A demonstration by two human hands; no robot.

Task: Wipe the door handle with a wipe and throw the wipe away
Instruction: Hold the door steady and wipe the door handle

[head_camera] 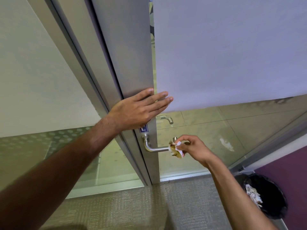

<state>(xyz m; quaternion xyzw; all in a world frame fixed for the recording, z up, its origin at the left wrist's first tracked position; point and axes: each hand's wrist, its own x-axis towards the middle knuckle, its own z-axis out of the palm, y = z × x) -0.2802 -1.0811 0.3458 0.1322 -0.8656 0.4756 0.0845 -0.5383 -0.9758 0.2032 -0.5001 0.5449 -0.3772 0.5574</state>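
Note:
A brushed metal lever door handle [154,148] juts from the metal frame of a glass door [224,47] at centre. My right hand [193,149] pinches a crumpled white wipe [176,150] with brownish marks, pressed on the free end of the handle. My left hand [141,109] lies flat, fingers spread, against the door frame and the frosted glass just above the handle. A black-lined waste bin [272,198] with crumpled paper inside stands at the lower right on the floor.
A second handle [165,119] shows through the clear lower glass on the door's far side. A small blue sticker [143,128] sits above the handle mount. A purple wall [285,170] is behind the bin. Grey carpet [141,205] covers the floor.

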